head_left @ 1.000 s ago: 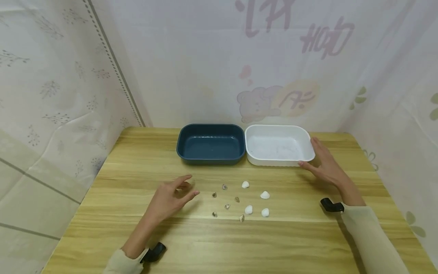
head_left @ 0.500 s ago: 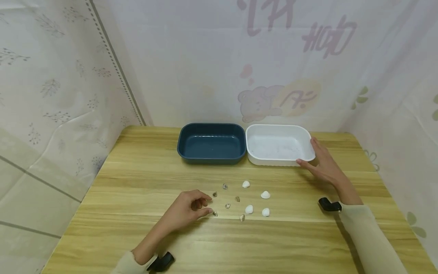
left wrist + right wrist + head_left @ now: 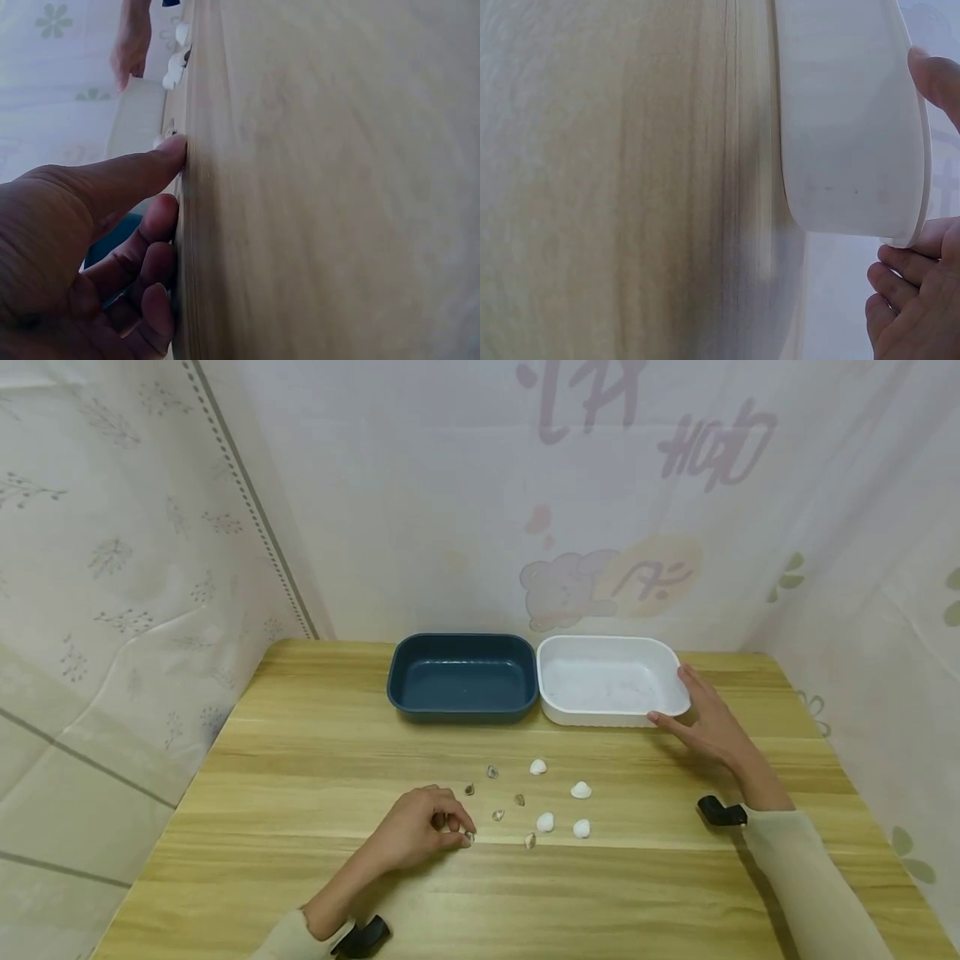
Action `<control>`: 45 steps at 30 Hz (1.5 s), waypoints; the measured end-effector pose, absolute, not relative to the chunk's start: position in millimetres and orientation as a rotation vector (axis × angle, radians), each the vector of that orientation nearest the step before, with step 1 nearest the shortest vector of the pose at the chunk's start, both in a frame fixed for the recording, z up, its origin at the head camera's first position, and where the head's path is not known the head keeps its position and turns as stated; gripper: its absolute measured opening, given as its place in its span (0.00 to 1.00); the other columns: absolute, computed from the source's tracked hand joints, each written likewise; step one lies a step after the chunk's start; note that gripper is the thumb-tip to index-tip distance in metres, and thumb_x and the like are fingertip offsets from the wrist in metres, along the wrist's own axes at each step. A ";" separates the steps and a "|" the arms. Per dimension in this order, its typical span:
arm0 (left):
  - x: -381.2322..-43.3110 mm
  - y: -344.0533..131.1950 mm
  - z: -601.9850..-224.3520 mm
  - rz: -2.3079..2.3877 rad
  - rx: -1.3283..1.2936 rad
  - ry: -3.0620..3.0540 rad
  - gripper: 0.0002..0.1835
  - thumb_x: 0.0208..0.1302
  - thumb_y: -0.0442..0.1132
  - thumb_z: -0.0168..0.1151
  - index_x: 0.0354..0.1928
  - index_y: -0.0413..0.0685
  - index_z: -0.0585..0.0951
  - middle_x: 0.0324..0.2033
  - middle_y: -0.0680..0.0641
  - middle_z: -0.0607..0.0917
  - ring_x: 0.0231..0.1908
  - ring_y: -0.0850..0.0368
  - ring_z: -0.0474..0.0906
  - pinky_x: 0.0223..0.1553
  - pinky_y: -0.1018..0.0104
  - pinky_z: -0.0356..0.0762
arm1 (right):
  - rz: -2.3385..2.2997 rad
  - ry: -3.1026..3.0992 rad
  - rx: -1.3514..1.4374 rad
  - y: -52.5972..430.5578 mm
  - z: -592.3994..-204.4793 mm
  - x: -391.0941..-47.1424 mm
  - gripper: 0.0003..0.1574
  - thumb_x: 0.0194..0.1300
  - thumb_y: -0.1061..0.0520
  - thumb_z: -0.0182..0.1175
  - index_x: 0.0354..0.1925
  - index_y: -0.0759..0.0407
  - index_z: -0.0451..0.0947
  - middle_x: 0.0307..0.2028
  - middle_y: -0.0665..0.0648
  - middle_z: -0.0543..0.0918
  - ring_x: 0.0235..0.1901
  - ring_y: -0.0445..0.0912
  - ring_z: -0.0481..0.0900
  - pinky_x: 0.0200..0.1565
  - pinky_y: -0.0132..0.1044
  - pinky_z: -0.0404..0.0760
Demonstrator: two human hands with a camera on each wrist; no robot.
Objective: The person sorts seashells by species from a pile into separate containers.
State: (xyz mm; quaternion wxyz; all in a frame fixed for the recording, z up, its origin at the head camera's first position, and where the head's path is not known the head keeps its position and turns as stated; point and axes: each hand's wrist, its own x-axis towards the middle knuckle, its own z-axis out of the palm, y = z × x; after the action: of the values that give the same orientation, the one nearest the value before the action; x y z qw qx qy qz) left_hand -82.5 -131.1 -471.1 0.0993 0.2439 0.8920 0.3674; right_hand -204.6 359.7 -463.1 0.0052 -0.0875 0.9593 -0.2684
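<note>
In the head view my left hand (image 3: 420, 828) is low over the wooden table, pinching a small brown-grey seashell (image 3: 469, 837) between thumb and index fingertips. The left wrist view has the left hand (image 3: 97, 232) with its other fingers curled; the shell itself is hidden there. My right hand (image 3: 716, 722) holds the near right corner of a white plastic bin (image 3: 607, 718), thumb on the front rim and fingers along the right side. In the right wrist view, thumb and fingers of the right hand (image 3: 919, 300) touch the rim of the white bin (image 3: 847, 112).
A dark blue bin (image 3: 463, 716) stands left of the white one, sides touching. Several small brownish shells (image 3: 498, 815) and white shells (image 3: 545, 822) lie scattered on the table (image 3: 300, 760) in front of the bins. Patterned cloth (image 3: 420, 485) hangs behind and at both sides.
My left hand has moved right and toward me, down to the nearest left brown shell, and its thumb and index finger have closed on it. My right hand stays at the white bin.
</note>
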 end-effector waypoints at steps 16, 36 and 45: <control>-85.9 -130.8 -467.4 0.972 0.851 2.564 0.03 0.61 0.42 0.75 0.37 0.58 0.91 0.28 0.65 0.80 0.29 0.66 0.72 0.32 0.74 0.71 | -0.849 3.013 -0.271 358.5 -461.3 -201.5 0.69 0.66 0.34 0.65 0.83 0.59 0.35 0.82 0.65 0.39 0.79 0.72 0.43 0.68 0.78 0.51; -116.5 -124.0 -452.2 1.185 1.049 2.509 0.04 0.65 0.37 0.73 0.37 0.45 0.88 0.31 0.54 0.87 0.30 0.69 0.77 0.33 0.70 0.81 | -0.854 3.007 -0.265 358.8 -462.7 -204.2 0.69 0.67 0.33 0.65 0.83 0.58 0.34 0.82 0.66 0.40 0.78 0.72 0.42 0.68 0.78 0.51; -136.8 -109.8 -439.5 1.204 1.081 2.548 0.03 0.64 0.34 0.72 0.39 0.45 0.88 0.31 0.53 0.87 0.30 0.65 0.79 0.33 0.64 0.84 | -0.859 3.008 -0.273 358.3 -462.8 -203.2 0.69 0.67 0.34 0.65 0.83 0.59 0.35 0.82 0.67 0.41 0.78 0.72 0.43 0.68 0.78 0.51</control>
State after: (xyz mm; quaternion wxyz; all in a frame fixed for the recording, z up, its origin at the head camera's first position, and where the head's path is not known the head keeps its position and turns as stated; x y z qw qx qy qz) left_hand -136.8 -109.8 -439.5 0.0615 0.3575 0.8426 0.3981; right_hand -203.2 358.3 -462.8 0.0007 -0.0868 0.9580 -0.2735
